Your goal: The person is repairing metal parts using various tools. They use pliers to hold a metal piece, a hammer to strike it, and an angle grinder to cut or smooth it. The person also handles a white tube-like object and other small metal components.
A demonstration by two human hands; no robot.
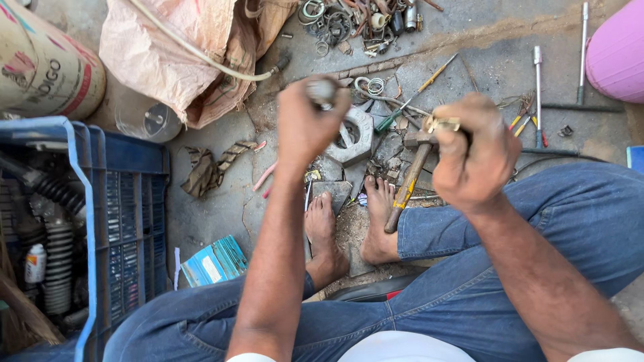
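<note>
Here, brass fitting atop right hand.

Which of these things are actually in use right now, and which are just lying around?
In use:
left hand gripping a small metal part
right hand holding a brass fitting

Lying about:
hammer
screwdriver
big nut
blue crate
sack
pink drum

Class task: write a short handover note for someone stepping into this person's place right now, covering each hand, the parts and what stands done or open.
Left hand: closed around a small round metal part, raised.
Right hand: pinching a small brass fitting.
Hammer lies on the ground by the feet, near a grey metal block.
Done: both parts picked up.
Left: parts are still apart, hammer untouched.
</note>
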